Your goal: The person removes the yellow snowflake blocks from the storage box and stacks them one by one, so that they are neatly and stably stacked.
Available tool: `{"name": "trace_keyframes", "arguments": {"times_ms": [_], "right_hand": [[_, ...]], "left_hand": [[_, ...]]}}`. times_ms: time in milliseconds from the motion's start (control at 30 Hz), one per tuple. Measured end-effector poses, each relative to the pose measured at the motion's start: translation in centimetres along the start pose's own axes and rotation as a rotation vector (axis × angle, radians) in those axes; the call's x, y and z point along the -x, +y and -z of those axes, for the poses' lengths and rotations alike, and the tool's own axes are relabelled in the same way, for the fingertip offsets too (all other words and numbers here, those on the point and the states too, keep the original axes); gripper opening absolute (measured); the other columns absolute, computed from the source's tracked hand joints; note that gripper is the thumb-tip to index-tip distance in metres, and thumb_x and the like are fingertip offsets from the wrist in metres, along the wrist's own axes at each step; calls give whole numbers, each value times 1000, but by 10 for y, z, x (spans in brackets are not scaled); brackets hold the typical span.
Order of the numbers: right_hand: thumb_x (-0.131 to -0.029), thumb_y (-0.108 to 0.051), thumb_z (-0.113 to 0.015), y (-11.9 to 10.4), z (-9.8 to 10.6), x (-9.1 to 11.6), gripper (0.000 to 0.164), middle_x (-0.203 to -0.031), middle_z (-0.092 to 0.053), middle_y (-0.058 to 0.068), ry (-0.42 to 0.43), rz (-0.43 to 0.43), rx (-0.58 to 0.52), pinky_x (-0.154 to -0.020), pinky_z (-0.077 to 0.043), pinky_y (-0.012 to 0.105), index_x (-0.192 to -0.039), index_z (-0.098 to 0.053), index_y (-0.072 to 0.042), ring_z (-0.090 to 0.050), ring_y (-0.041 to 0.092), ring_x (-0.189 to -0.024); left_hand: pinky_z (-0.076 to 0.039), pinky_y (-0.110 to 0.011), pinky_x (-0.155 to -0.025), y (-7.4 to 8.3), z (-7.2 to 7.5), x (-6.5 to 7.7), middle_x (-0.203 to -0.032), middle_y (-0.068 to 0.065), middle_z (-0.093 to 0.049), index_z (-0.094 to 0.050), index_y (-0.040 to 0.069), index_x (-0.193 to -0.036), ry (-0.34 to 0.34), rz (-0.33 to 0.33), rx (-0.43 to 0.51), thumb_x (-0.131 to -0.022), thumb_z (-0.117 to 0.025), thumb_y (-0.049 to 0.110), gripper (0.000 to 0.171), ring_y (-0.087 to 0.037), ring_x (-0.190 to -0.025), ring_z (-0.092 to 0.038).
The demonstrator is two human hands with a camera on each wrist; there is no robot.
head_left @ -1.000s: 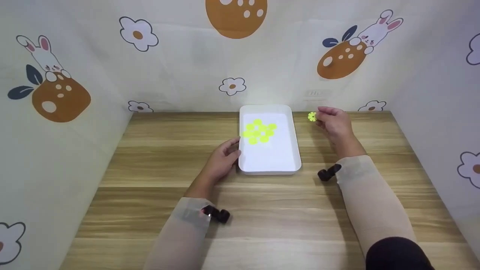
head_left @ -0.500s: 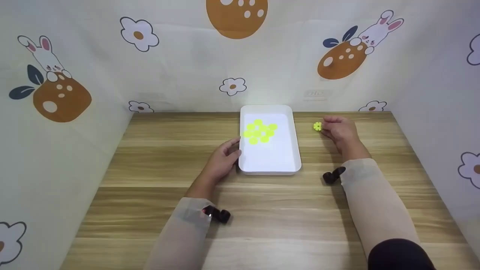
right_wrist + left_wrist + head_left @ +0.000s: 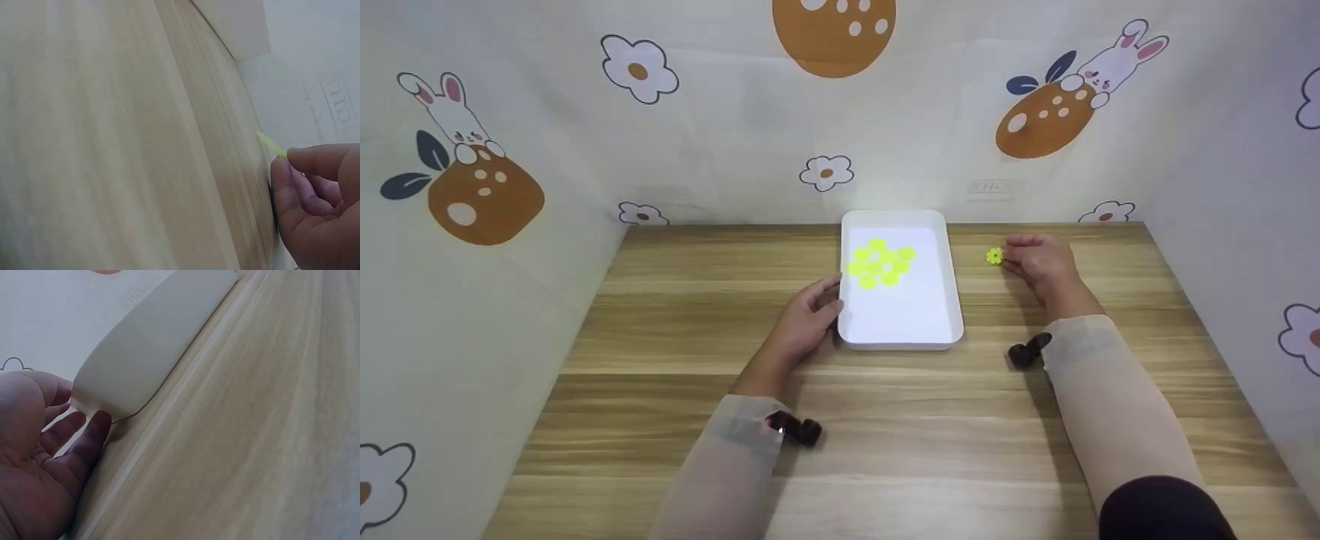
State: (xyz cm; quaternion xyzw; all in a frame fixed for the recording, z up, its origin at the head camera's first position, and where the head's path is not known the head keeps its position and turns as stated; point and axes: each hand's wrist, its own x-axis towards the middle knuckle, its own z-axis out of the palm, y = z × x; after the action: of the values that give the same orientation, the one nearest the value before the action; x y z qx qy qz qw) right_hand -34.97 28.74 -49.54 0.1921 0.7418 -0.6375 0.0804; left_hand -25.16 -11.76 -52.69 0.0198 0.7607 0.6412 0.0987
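My right hand [image 3: 1041, 271] pinches a small yellow notched disc [image 3: 994, 256] between thumb and fingertip, right of the tray near the table's back edge. In the right wrist view the disc [image 3: 270, 144] shows edge-on, tilted, close over the wood. My left hand [image 3: 804, 319] touches the left side of a white rectangular tray [image 3: 900, 324], fingers and thumb spread along its wall. The left wrist view shows those fingertips [image 3: 101, 419] right at the tray's outer wall [image 3: 140, 349]. Several yellow discs [image 3: 875, 267] lie clustered in the tray's left far part.
The wood-grain table [image 3: 885, 435] ends at a pale patterned curtain [image 3: 720, 135] behind, with more curtain on both sides. Each wrist carries a small black camera, one of them the right wrist camera [image 3: 1029, 351]. The tray's far end stands near the back curtain.
The right hand has moved slightly right and toward the person with the yellow disc, which has come lower toward the table. The left hand and tray have stayed put.
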Motion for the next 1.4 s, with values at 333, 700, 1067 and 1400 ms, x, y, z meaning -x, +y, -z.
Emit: {"name": "trace_keyframes", "arguments": {"times_ms": [333, 700, 1067, 1400], "right_hand": [[-101, -2, -71, -4, 1, 6, 49, -135, -71, 10, 1, 10, 5, -107, -61, 29, -148, -60, 0, -72, 14, -113], [-103, -2, -65, -21, -14, 16, 51, -142, -61, 12, -91, 62, -95, -120, -52, 39, -152, -52, -2, -62, 24, -129], [-102, -14, -73, -49, -41, 34, 52, -135, -67, 8, -159, 162, 54, -102, -62, 26, -151, -57, -6, -67, 22, -122], [-100, -22, -76, -69, -75, 35, 52, -131, -71, 9, -216, 193, 40, -110, -58, 40, -147, -62, -4, -67, 26, -118]], "left_hand": [[-50, -45, -122, 2, 0, 0, -166, -8, -52, -51, 16, -160, 1, 8, -3, -107, -61, 16, 54, -29, -151, -53], [-49, -45, -123, 0, 1, -1, -167, -9, -50, -51, 12, -159, -8, -26, -7, -107, -62, 14, 54, -30, -152, -52], [-48, -45, -123, 1, -1, -1, -167, -11, -50, -51, 11, -159, -5, -11, 15, -107, -61, 12, 54, -31, -152, -52], [-51, -44, -121, -1, -1, -2, -167, -11, -49, -50, 11, -160, -17, -13, 24, -107, -60, 11, 54, -31, -151, -53]]}}
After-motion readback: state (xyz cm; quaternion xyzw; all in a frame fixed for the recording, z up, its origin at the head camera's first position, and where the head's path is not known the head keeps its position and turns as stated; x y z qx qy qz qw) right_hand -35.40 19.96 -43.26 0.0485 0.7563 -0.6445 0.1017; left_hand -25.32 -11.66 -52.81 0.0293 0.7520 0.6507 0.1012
